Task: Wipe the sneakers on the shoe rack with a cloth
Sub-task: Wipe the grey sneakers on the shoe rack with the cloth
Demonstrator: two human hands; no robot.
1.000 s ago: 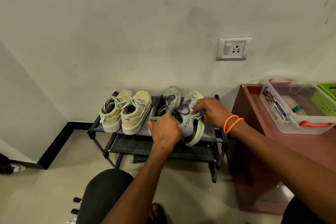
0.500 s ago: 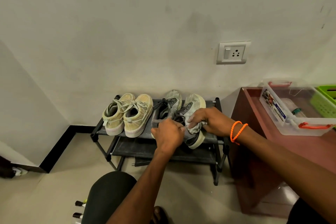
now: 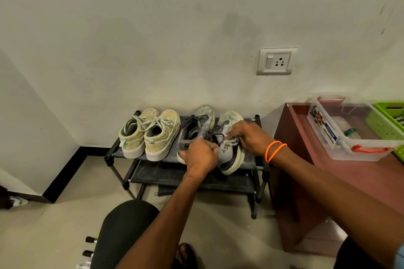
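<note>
Two pairs of sneakers stand on the top shelf of a black shoe rack (image 3: pixel 153 173): a beige pair (image 3: pixel 150 135) on the left and a grey pair on the right. The left grey sneaker (image 3: pixel 204 113) stands flat. The right grey sneaker (image 3: pixel 229 160) is tilted onto its side, its pale sole facing right. My left hand (image 3: pixel 201 155) grips this sneaker at its heel end. My right hand (image 3: pixel 249 135) presses a small pale cloth (image 3: pixel 232 140) against the sneaker's upper, near the dark laces. My fingers hide most of the cloth.
A reddish-brown cabinet (image 3: pixel 328 181) stands right of the rack, carrying a clear plastic box (image 3: pixel 349 137) with orange handles and a green basket (image 3: pixel 389 120). A wall socket (image 3: pixel 276 61) is above. My knee (image 3: pixel 124 225) is in front, and small bottles (image 3: pixel 88 247) lie on the floor.
My right hand with the cloth slid down the grey sneaker's side, then back up toward the laces. My left hand kept its hold on the sneaker.
</note>
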